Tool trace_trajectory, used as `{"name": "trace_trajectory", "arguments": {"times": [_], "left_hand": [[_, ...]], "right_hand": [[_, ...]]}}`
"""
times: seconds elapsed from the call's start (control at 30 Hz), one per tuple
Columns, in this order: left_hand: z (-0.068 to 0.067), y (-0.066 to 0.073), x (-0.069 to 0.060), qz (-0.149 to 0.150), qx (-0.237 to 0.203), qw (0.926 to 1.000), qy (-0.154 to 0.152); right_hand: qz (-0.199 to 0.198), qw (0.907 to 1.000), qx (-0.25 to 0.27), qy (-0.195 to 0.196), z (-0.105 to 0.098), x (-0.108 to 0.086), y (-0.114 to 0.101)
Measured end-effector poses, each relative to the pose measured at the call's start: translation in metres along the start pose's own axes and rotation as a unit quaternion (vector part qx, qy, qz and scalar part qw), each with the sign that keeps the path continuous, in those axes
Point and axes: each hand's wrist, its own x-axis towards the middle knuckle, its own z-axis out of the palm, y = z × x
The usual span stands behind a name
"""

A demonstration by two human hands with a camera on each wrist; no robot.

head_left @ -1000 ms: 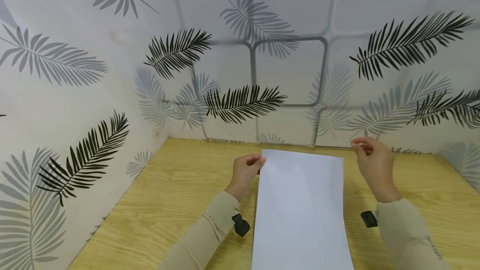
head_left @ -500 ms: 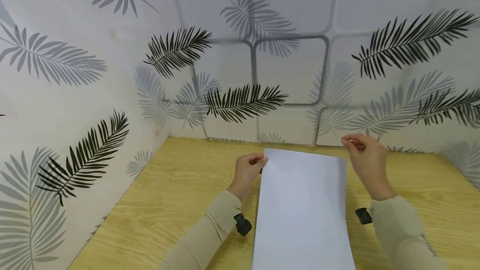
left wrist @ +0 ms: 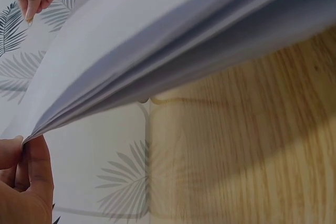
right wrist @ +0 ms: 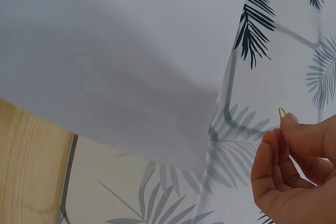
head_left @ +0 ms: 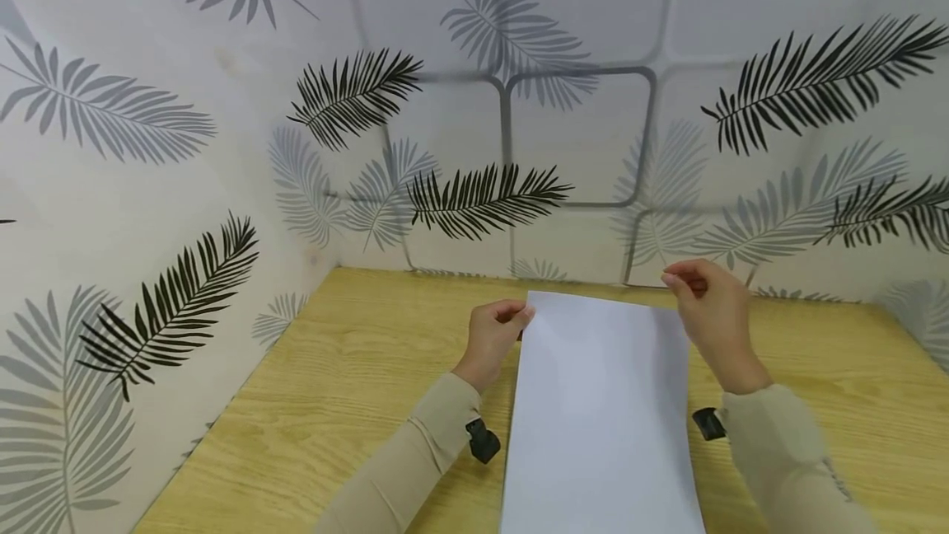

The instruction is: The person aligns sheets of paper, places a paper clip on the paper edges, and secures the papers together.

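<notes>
My left hand (head_left: 491,343) pinches the top left corner of a stack of white paper sheets (head_left: 600,410), raised off the table. In the left wrist view the edges of several sheets (left wrist: 152,51) fan apart from the corner between thumb and fingers. Over the top right corner of the paper is my right hand (head_left: 717,321), apart from the sheets. Between its thumb and index finger it pinches a small yellow wire loop, which looks like a paper clip (right wrist: 282,113); the fingertips hide the rest of it.
The light wood-grain table (head_left: 385,353) lies under the paper. A pale wall covering (head_left: 445,130) with leaf prints rises behind and to the left. Each sleeve bears a dark wrist device, such as the left one (head_left: 483,441).
My right hand has moved left, nearer the paper's top right corner, with the small clip in its fingers. My left hand keeps its pinch on the paper, which shifts slightly right in view.
</notes>
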Motion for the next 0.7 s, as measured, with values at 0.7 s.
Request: {"name": "trace_trajectory", "arguments": {"times": [0.7], "left_hand": [[0.005, -0.032, 0.019, 0.003, -0.010, 0.9999, 0.008]], "right_hand": [[-0.043, 0.9982, 0.023, -0.036, 0.024, -0.006, -0.018]]}}
